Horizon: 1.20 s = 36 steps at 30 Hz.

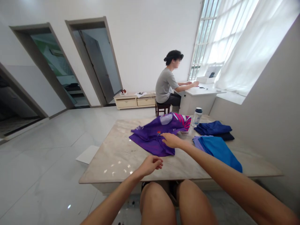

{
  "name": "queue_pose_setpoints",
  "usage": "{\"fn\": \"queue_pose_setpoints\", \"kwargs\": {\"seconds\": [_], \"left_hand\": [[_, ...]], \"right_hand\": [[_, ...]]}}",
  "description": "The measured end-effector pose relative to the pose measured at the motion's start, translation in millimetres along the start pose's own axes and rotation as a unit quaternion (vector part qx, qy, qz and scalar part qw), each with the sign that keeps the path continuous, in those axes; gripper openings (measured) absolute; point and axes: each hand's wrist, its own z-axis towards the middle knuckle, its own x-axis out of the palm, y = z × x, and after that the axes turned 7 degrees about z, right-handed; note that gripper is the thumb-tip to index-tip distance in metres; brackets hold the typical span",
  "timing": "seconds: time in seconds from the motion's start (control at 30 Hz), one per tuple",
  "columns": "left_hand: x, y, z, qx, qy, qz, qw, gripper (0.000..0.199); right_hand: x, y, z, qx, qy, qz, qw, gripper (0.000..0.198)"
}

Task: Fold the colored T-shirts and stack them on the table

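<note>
Purple jersey of thin fabric with pink-and-white striped panels (pixel 150 137): lies rumpled and unfolded across the middle of the pale, marble-patterned counter (pixel 105 159). Right hand (pixel 172 140): extended over the jersey, fingertips at its surface beside a small multicoloured emblem (pixel 158 133); whether they pinch the fabric cannot be told. Left hand (pixel 151 164): near the counter's front edge, just short of the jersey's hem, fingers loosely curled, nothing seen in them.

To the right of the jersey: clear bottle with dark blue cap (pixel 197 117), upright; folded navy cloth garments (pixel 213 127); nearer the front edge, a folded bright blue cloth garment (pixel 221 151) partly covering a lavender one (pixel 198 142). Beyond the counter, a person in a grey T-shirt (pixel 166 84) sits facing right.
</note>
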Motion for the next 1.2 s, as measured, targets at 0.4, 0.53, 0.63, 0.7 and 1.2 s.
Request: {"fn": "queue_pose_setpoints", "kwargs": {"seconds": [0.4, 0.53, 0.63, 0.7, 1.2], "left_hand": [[-100.6, 96.2, 131.9, 0.098, -0.144, 0.507, 0.844, 0.052], [-124.3, 80.1, 155.3, 0.074, -0.181, 0.551, 0.811, 0.049], [-118.1, 74.9, 139.6, 0.045, -0.166, 0.547, 0.819, 0.037], [-107.8, 74.6, 113.1, 0.034, -0.148, 0.542, 0.826, 0.030], [-100.8, -122.5, -105.4, 0.145, -0.191, 0.279, 0.930, 0.041]], "right_hand": [[150.6, -120.0, -36.9, 0.015, -0.073, 0.027, 0.997, 0.056], [141.2, -129.7, -19.1, -0.032, -0.096, 0.099, 0.990, 0.056], [141.0, -122.7, -31.1, -0.022, -0.081, 0.126, 0.989, 0.057], [139.4, -112.3, -50.4, 0.004, -0.056, 0.131, 0.990, 0.054], [-133.9, 78.6, -141.5, -0.050, -0.267, 0.065, 0.960, 0.037]]}}
